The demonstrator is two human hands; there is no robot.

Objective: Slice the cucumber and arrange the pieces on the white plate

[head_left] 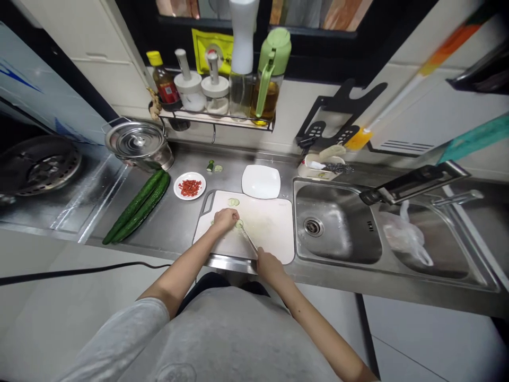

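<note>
My right hand (271, 268) is wrapped round the handle of a narrow knife (249, 241). Its blade slants up and left over the white cutting board (270, 223), the tip at a round cucumber slice (239, 224). Just left of that tip is my left hand (226, 219), fingers curled and pressed together above the board. What sits between those fingertips, if anything, is too small to make out. Overlapping cucumber slices (233, 202) lie near the board's back edge, and a bit of another shows beside my left wrist.
Left of the board are a plate of chopped red pieces (190, 187), two whole cucumbers (139, 209) and a lidded steel pot (139, 143). A white square dish (261, 181) stands behind it. The sink (338, 223) is at right; a seasoning shelf (222, 119) hangs above.
</note>
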